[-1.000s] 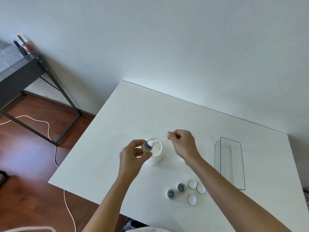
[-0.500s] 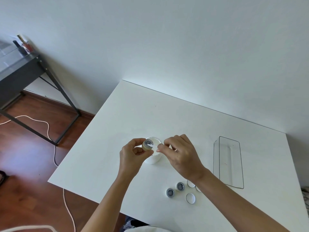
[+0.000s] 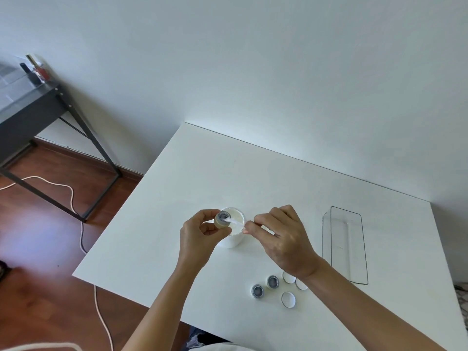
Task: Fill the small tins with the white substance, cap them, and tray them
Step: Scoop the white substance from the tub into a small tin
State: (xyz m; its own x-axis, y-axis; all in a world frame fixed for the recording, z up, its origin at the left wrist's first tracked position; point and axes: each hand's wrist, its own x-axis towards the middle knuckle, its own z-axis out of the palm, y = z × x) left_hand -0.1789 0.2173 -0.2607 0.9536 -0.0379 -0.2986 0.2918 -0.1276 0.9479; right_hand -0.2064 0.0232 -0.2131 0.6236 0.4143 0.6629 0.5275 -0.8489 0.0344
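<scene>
Early in the task, by the look: clear tray [image 3: 345, 245] well apart to the right, nothing visible inside; two open tins [image 3: 265, 286] and three white caps [image 3: 288, 299] waiting on the desk [image 3: 202, 173] near the right wrist. Left grip [image 3: 200, 235] pinching a small tin [image 3: 221, 218] over the white jar [image 3: 234, 233]. Right grip [image 3: 281, 239] pinching a small white spatula [image 3: 234, 220], tip at the tin's mouth. Filling seemingly under way; capping and traying not yet done.

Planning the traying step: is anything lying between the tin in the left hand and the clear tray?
Yes: the right hand, pinching the spatula, lies between the held tin and the clear tray. Otherwise only bare table shows.
</scene>
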